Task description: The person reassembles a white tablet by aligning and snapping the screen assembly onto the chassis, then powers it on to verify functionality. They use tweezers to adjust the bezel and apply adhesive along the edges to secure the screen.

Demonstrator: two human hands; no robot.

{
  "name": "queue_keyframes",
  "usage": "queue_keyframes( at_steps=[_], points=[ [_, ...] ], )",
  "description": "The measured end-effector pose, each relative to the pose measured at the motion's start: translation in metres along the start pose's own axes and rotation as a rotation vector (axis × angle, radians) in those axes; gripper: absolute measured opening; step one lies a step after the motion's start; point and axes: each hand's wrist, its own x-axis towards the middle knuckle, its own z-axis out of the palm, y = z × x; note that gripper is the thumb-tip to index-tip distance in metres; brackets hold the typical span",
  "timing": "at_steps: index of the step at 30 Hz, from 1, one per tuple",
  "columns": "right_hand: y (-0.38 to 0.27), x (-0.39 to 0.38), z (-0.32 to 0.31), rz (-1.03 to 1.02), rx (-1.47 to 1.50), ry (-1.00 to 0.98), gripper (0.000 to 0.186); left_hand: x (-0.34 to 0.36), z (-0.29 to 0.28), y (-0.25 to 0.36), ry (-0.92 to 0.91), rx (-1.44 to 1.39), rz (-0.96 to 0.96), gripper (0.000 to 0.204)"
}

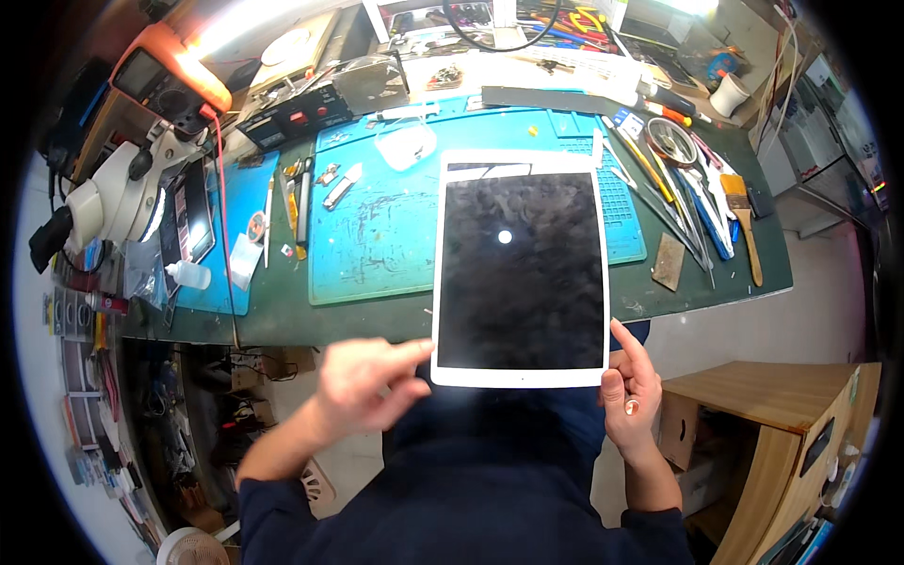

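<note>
A white-framed tablet lies over the front part of the blue repair mat, its lower end reaching past the bench edge toward me. The screen is dark and smudged, with one bright round spot on it. At its lower right corner my right hand grips the frame, thumb in front and index finger along the side. My left hand is by the lower left edge, index finger stretched toward the frame and thumb apart. Whether that fingertip touches the tablet, I cannot tell. Nothing shows in the left hand.
Under the tablet spreads the blue mat. Tweezers, pens and a brush lie to the right, near a tape roll. On the left stand a microscope, an orange multimeter and a small bottle. A wooden cabinet sits lower right.
</note>
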Motion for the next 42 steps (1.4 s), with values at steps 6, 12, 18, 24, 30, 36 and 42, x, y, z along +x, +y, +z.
queue_keyframes(
  at_steps=[6, 12, 18, 24, 30, 36, 42],
  points=[
    [0.0, -0.004, 0.018, 0.062, 0.152, 0.047, 0.05, -0.036, 0.059, -0.005, 0.197, -0.113, -0.096, 0.048],
    [0.0, -0.01, 0.02, 0.063, 0.109, 0.057, 0.051, -0.033, 0.06, -0.012, 0.27, -0.071, 0.015, 0.035],
    [-0.003, -0.012, 0.024, 0.105, 0.144, 0.1, 0.048, -0.028, 0.061, -0.014, 0.288, 0.002, 0.1, 0.032],
    [-0.004, -0.011, 0.024, 0.072, 0.103, 0.108, 0.047, -0.033, 0.065, -0.017, 0.309, 0.009, 0.109, 0.033],
    [-0.004, -0.012, 0.027, 0.078, 0.103, 0.125, 0.049, -0.036, 0.067, -0.017, 0.333, 0.025, 0.109, 0.034],
    [0.002, -0.014, 0.027, 0.056, 0.139, 0.113, 0.05, -0.037, 0.068, -0.016, 0.349, 0.049, 0.104, 0.034],
    [0.023, -0.03, 0.022, -0.023, 0.141, 0.202, 0.054, -0.033, 0.066, -0.014, 0.32, 0.078, 0.099, 0.03]
  ],
)
